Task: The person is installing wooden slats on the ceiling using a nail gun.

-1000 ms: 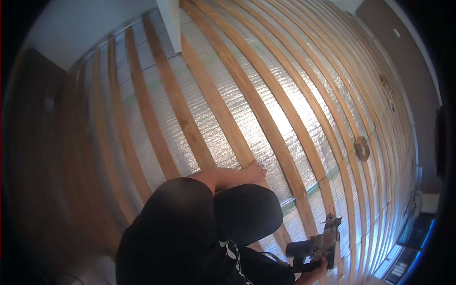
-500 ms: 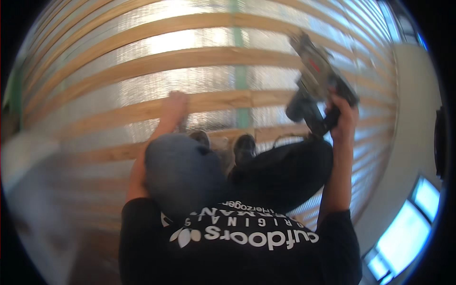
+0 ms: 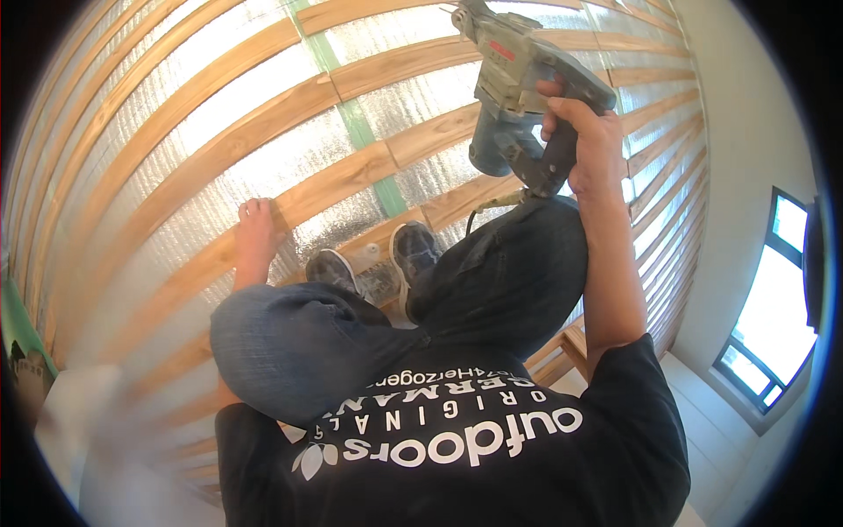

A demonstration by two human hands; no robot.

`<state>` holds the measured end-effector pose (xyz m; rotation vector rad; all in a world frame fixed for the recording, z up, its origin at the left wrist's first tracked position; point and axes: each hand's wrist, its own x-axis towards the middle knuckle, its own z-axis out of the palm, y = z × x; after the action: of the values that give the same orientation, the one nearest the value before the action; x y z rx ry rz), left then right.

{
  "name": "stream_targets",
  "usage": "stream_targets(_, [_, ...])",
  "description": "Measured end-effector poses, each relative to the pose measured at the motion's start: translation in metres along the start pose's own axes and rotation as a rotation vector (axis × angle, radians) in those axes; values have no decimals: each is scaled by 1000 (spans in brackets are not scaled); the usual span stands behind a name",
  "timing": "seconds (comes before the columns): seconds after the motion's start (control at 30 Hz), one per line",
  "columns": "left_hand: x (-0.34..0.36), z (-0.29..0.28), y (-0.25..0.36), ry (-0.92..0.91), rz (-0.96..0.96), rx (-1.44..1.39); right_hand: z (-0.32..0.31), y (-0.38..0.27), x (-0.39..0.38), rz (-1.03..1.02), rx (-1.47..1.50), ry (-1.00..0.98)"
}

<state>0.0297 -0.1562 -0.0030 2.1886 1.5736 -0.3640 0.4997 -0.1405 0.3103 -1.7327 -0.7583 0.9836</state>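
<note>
In my right hand is a dusty grey-green rotary hammer drill with a red label. My fingers wrap its rear handle, and its nose points away to the far left. A cable leaves the handle's lower end, close to my right knee. My left hand lies on a wooden batten beyond my left knee, its fingers bent over the wood. Both my shoes show between the knees.
Rows of parallel battens cross shiny silver foil sheeting. A green strip runs beneath them. At the right stand a pale wall and a bright window. A blurred pale shape covers the lower left.
My view has turned, so the battens now slant up to the right. The drill and my right hand appear higher and farther left. My left hand stays on a batten.
</note>
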Motion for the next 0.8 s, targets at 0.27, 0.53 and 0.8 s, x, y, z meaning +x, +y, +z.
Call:
stream_targets(0.27, [-1, 9, -5, 35, 8, 23, 9, 1, 5, 3, -40, -15])
stream_targets(0.53, [1, 6, -5, 54, 31, 28, 15, -1, 9, -23, -50, -90])
stream_targets(0.8, [-10, 3, -4, 73, 5, 11, 27, 0, 12, -59, -40, -105])
